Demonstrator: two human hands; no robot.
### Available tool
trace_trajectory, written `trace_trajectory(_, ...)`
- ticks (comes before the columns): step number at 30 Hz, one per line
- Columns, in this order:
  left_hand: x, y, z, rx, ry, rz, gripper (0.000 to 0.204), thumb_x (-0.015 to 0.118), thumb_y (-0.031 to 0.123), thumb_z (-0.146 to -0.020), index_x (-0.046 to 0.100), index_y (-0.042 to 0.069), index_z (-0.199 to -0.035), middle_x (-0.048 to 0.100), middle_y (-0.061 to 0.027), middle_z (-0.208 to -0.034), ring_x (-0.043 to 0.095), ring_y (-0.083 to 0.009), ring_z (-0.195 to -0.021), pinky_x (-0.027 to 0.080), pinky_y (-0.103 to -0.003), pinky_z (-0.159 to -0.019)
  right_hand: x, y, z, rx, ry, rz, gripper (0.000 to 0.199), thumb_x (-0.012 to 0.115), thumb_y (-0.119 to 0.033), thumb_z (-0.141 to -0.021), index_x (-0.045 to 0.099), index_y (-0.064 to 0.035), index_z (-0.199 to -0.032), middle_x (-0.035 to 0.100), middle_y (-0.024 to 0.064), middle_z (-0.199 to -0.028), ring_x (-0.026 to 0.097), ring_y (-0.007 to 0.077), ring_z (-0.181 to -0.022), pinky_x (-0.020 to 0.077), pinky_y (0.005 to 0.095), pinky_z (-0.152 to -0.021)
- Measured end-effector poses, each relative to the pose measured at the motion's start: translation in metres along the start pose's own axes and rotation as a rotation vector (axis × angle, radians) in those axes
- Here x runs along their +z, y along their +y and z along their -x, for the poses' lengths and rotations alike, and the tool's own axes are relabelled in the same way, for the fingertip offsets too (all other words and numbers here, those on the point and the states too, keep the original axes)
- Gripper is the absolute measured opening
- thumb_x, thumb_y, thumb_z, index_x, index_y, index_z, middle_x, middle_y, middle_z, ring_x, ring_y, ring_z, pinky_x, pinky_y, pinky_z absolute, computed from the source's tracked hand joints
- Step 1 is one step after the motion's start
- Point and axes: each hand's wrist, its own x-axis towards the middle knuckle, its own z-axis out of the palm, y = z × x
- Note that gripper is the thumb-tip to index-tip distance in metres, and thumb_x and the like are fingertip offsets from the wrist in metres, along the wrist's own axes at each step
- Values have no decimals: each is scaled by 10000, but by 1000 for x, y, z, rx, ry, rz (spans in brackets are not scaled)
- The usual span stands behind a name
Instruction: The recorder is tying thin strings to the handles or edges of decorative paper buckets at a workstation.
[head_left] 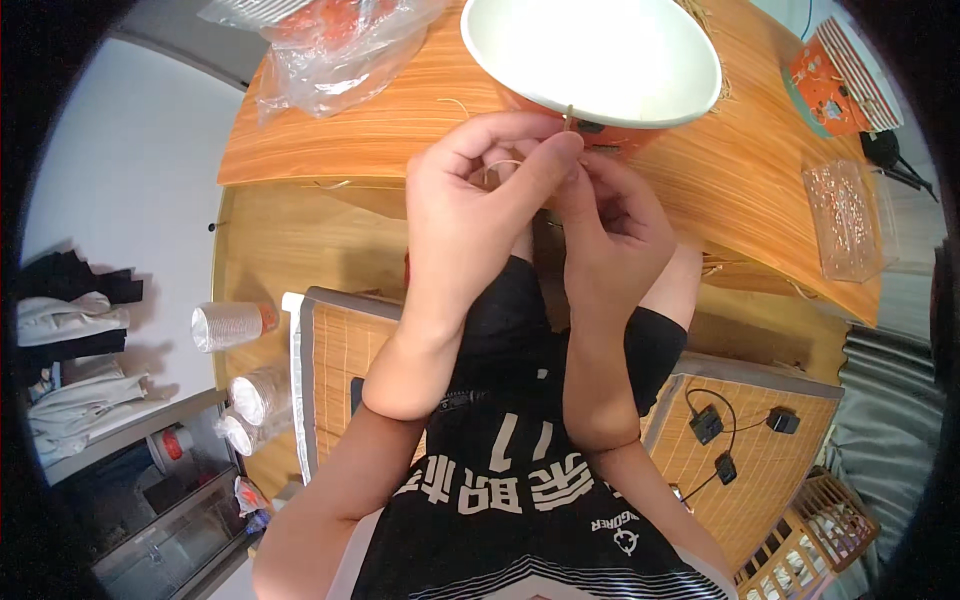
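Note:
A thin straw-coloured strand sticks up from between my fingertips, just in front of a large paper bucket. My left hand is closed in a pinch on it, thumb against forefinger, and a thin loop curves by its fingers. Touching it, my right hand is closed too, its thumb and fingers pressed together at the same strand; its fingertips are partly hidden. The bucket has a white inside and an orange printed outside, and its mouth tilts toward me.
Clear plastic bags lie at the table's far left. On the right stand a stack of orange paper buckets and a clear box of small pieces. Wrapped white cup stacks lie on the floor at left. Black chargers with cables rest on a mat.

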Motion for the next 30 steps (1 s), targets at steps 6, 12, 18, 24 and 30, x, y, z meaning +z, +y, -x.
trace_trajectory(6, 4, 3, -1, 169, 56, -226, 74, 734, 15, -845, 714, -22, -905, 635, 26, -727, 527, -14, -622, 424, -174, -554, 4, 3, -2, -7, -19, -44, 171, 751, -55, -853, 717, 8, -1008, 687, -3, -796, 579, 30, -676, 454, 175, -600)
trace_trajectory(12, 1, 2, -2, 191, 50, -129, 79, 721, -12, -825, 716, -5, -904, 663, -5, -805, 556, -44, -741, 457, -196, -677, 0, 7, -3, -30, -24, -26, 125, 750, -59, -853, 728, -16, -968, 667, -15, -770, 572, 32, -671, 452, 181, -597)
trace_trajectory(18, -11, -4, -6, 251, -39, -134, 100, 727, -16, -810, 723, -3, -910, 670, -32, -822, 578, -88, -739, 480, -227, -697, -12, -15, -17, -568, -61, 384, 108, 736, -36, -868, 738, -30, -976, 647, 33, -915, 576, 86, -770, 459, 206, -629)
trace_trajectory(24, -17, 6, -2, 493, -74, -446, 148, 749, -5, -764, 737, 31, -907, 689, -74, -839, 661, -188, -770, 523, -286, -675, -15, -38, -43, -897, -197, 563, 124, 762, -26, -805, 754, -46, -927, 619, 52, -865, 597, 160, -771, 476, 258, -661)
trace_trajectory(30, -23, -2, -4, 562, -44, -437, 148, 751, 17, -752, 744, 50, -896, 692, -77, -845, 672, -222, -777, 537, -305, -672, -12, -48, -52, -881, -323, 630, 182, 765, -42, -741, 746, -98, -913, 621, 22, -874, 577, 210, -756, 466, 306, -654)
